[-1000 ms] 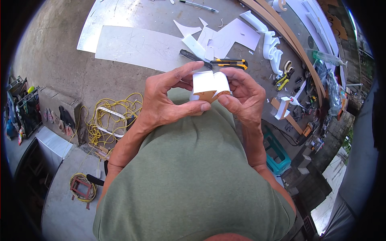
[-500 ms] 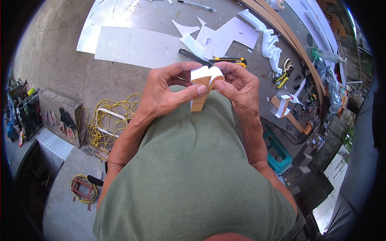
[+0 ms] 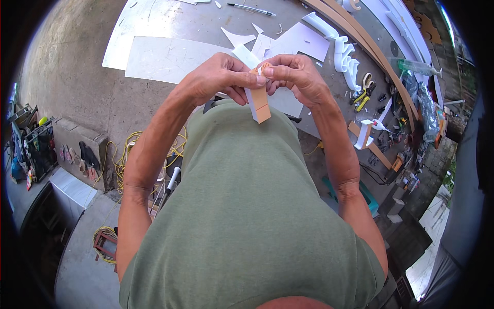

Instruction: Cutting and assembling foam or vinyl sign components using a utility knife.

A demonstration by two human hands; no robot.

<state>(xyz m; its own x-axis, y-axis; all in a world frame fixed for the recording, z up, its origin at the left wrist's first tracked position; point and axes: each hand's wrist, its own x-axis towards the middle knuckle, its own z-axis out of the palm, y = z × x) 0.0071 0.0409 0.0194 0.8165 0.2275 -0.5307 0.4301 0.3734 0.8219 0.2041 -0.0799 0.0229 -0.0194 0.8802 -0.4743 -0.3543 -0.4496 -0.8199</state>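
Note:
Between my hands is a small letter-shaped piece (image 3: pixel 260 105) with a tan flat face and white side walls. Its stem tilts down toward my shirt, and its upper part is mostly covered by fingers. My left hand (image 3: pixel 222 76) is closed on the piece's left side, thumb across the tan face. From the right, my right hand (image 3: pixel 298 80) pinches the upper end between thumb and fingers. Just beyond the hands lie white sheet offcuts (image 3: pixel 309 40) on the grey tabletop.
A pale sheet (image 3: pixel 170 57) lies at the left and a pen (image 3: pixel 252 9) at the far side. To the right are white curved strips (image 3: pixel 346 57), yellow-handled pliers (image 3: pixel 364 95) and another tan and white piece (image 3: pixel 364 135). Yellow cord (image 3: pixel 121 159) and a teal stool (image 3: pixel 366 198) are lower down.
Both hands have moved up and away from my body with the letter-shaped piece, which is now turned slightly. The yellow and black cutter on the table is now hidden behind my hands.

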